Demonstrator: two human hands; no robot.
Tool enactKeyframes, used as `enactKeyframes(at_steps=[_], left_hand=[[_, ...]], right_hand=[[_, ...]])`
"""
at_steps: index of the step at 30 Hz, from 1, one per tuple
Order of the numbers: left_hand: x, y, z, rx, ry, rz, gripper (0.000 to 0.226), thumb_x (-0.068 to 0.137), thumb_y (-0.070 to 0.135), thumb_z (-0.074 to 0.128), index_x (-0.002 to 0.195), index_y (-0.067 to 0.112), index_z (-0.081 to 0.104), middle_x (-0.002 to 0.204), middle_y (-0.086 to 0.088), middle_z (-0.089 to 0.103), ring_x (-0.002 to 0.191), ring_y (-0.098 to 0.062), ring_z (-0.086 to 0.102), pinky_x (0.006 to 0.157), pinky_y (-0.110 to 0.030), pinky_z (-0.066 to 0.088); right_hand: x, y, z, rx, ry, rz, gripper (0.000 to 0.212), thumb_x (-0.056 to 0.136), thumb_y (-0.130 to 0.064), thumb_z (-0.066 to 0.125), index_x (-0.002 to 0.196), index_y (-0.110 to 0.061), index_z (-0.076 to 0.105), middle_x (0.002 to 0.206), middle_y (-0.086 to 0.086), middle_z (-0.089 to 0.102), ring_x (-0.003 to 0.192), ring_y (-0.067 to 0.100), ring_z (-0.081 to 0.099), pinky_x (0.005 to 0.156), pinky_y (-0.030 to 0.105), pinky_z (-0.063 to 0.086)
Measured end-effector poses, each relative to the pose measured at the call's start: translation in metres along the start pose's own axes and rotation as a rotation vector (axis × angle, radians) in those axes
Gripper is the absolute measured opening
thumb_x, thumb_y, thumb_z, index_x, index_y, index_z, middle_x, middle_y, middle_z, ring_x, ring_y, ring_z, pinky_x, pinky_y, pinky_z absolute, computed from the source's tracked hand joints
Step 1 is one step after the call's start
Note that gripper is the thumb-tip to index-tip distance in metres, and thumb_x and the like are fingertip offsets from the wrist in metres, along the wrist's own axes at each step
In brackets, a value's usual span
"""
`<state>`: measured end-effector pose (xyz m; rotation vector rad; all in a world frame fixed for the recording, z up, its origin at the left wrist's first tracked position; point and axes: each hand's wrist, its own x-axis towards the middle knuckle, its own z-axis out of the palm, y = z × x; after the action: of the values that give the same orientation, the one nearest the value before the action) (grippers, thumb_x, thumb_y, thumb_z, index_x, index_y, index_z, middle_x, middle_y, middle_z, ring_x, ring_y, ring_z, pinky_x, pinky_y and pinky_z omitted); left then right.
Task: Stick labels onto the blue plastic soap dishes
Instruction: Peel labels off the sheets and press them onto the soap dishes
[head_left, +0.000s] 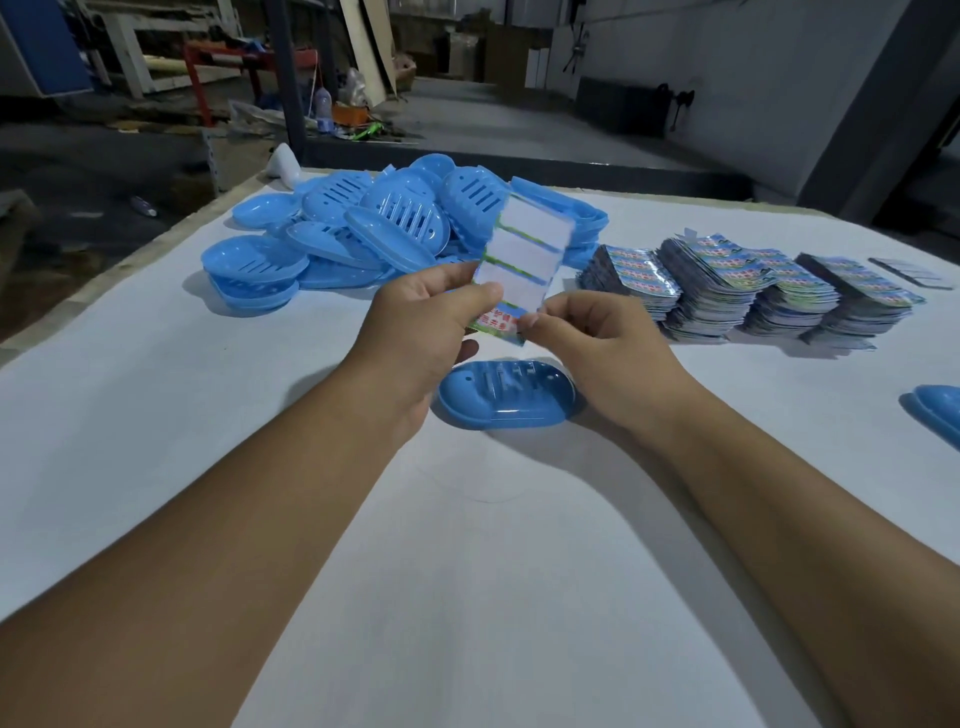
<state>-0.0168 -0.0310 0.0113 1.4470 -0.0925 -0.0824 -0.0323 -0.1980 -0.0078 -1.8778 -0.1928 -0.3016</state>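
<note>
Peeling the last printed label (496, 323) cleanly means the left hand (426, 317) pinching the label strip (522, 254) steady while the right hand (587, 338) fingertips, clamped on its corner, lift slowly above the blue soap dish (506, 397) mid-tabletop.

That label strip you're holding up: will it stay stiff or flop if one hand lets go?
Probably flops: the label strip looks thin and already curves above the left hand. Likely very light, since the right hand just pinches its lower corner.
</note>
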Motion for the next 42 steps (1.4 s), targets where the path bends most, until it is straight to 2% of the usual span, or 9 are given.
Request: enactKeyframes(at_steps=[4,7,17,22,27,30,35,38,42], left_hand=[[0.001,0.002,-0.005,0.069,0.031,0.017,0.013,0.095,0.013,0.069,0.097,0.024,0.075,0.082,0.01,0.079,0.072,-0.002,0.072,0.067,-0.023,0.045],[0.001,0.002,-0.006,0.121,0.052,0.049,0.02,0.092,0.012,0.072,0.106,0.026,0.075,0.094,0.006,0.08,0.083,-0.005,0.076,0.064,-0.019,0.048],[0.002,0.002,-0.006,0.215,0.101,0.091,0.026,0.09,0.012,0.075,0.105,0.033,0.073,0.097,0.006,0.077,0.08,-0.005,0.07,0.051,-0.009,0.045],[-0.001,0.003,-0.006,0.244,0.048,0.128,0.029,0.089,0.013,0.078,0.109,0.032,0.07,0.083,0.01,0.079,0.07,0.005,0.069,0.057,-0.011,0.048],[-0.003,0.002,-0.004,0.26,0.007,0.152,0.031,0.087,0.019,0.081,0.111,0.035,0.07,0.083,0.013,0.079,0.084,-0.002,0.072,0.077,-0.023,0.051],[-0.004,0.002,-0.003,0.27,0.004,0.165,0.032,0.086,0.02,0.081,0.113,0.034,0.07,0.084,0.012,0.079,0.083,-0.006,0.071,0.075,-0.024,0.051],[-0.006,0.001,-0.004,0.324,0.007,0.212,0.032,0.089,0.018,0.078,0.115,0.035,0.069,0.088,0.011,0.08,0.089,-0.003,0.073,0.084,-0.022,0.052],[-0.007,0.001,-0.003,0.36,0.006,0.246,0.031,0.09,0.018,0.077,0.114,0.034,0.068,0.09,0.01,0.08,0.09,-0.001,0.073,0.086,-0.02,0.051],[-0.007,0.001,-0.003,0.382,0.025,0.259,0.031,0.089,0.019,0.078,0.114,0.034,0.068,0.087,0.012,0.08,0.086,0.001,0.072,0.077,-0.012,0.05]], right_hand=[[0.004,-0.001,-0.001,0.093,0.122,0.065,0.025,0.093,-0.023,0.066,0.07,-0.025,0.071,0.065,-0.013,0.065,0.058,0.0,0.051,0.064,0.023,0.043],[0.003,-0.003,-0.003,0.048,0.127,0.073,0.022,0.098,-0.023,0.064,0.077,-0.022,0.071,0.068,-0.009,0.069,0.06,0.005,0.052,0.062,0.024,0.044],[0.003,-0.004,-0.004,0.084,0.168,0.138,0.019,0.098,-0.021,0.065,0.082,-0.015,0.073,0.066,-0.007,0.067,0.06,0.009,0.049,0.061,0.026,0.042],[0.001,-0.006,-0.004,0.114,0.223,0.13,0.012,0.094,-0.018,0.073,0.084,-0.012,0.068,0.07,-0.004,0.066,0.055,0.0,0.054,0.052,0.018,0.045],[-0.002,-0.009,-0.005,0.038,0.191,0.049,0.014,0.09,-0.015,0.076,0.078,-0.011,0.071,0.061,-0.011,0.068,0.053,-0.003,0.054,0.055,0.011,0.043],[-0.007,-0.012,-0.002,0.047,0.141,0.037,0.015,0.091,-0.017,0.076,0.081,-0.006,0.075,0.063,-0.006,0.069,0.055,0.001,0.054,0.055,0.014,0.043],[-0.009,-0.018,-0.003,0.004,0.055,-0.002,0.015,0.089,-0.026,0.079,0.08,-0.016,0.079,0.069,-0.003,0.075,0.062,0.004,0.061,0.06,0.018,0.049],[-0.011,-0.019,-0.003,-0.011,0.039,-0.01,0.012,0.089,-0.025,0.079,0.079,-0.018,0.081,0.073,0.011,0.075,0.064,0.011,0.059,0.062,0.027,0.048],[-0.009,-0.02,-0.004,0.001,0.054,0.015,0.013,0.09,-0.018,0.076,0.078,-0.02,0.081,0.071,0.0,0.076,0.062,0.006,0.063,0.058,0.017,0.049]])
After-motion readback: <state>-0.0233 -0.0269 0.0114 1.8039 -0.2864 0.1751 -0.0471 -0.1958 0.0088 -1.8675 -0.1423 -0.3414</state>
